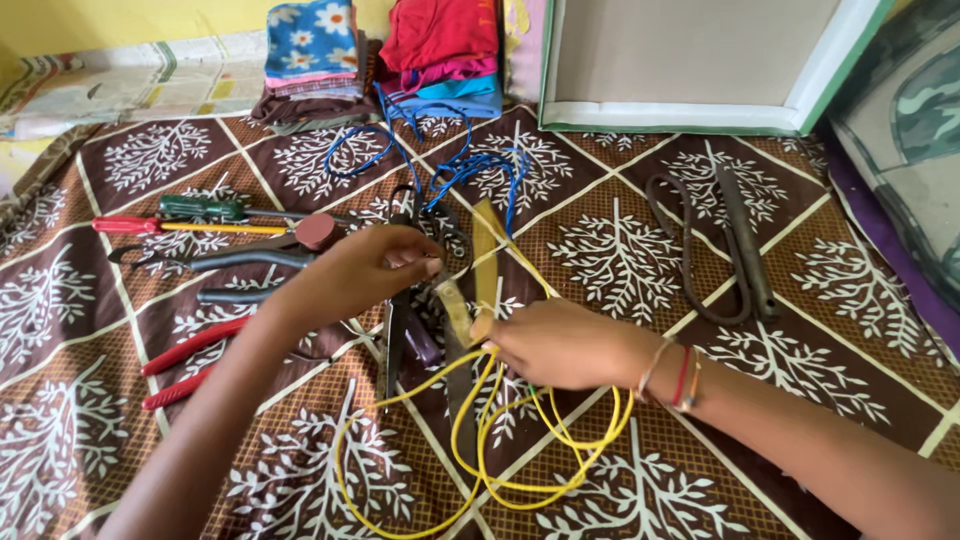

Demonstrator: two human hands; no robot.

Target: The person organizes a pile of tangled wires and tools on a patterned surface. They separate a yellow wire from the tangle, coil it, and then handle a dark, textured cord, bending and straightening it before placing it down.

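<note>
I see the right hand (560, 345) w/ thumb and fingers pressed together on a yellow wire (500, 455), pinching it where the strand leaves the loops. The rest of that wire lies coiled on the patterned brown cloth (800, 250) just below and toward me from the pinch; one strand runs up and away from it, toward the blue wire (455, 165). The left hand (365, 270) sits just left of and above the pinch, fingers curled in around something dark; can't tell exactly what it grips, prob. part of the tool cluster between the two hands. A yellowish flat strip (487, 260) stands up right above the pinch, touching or nearly touching the right fingertips. Dark-handled pliers (250, 258) lie left of the left hand, red-handled pliers (185, 350) further left and lower. Beyond those, a yellow-shaft screwdriver w/ red handle (190, 227) and a green-handled screwdriver (205, 208). Well right of the pinch lie big dark metal shears (725, 245). Far side: folded clothes (385, 55) and an open box lid (700, 60).
</note>
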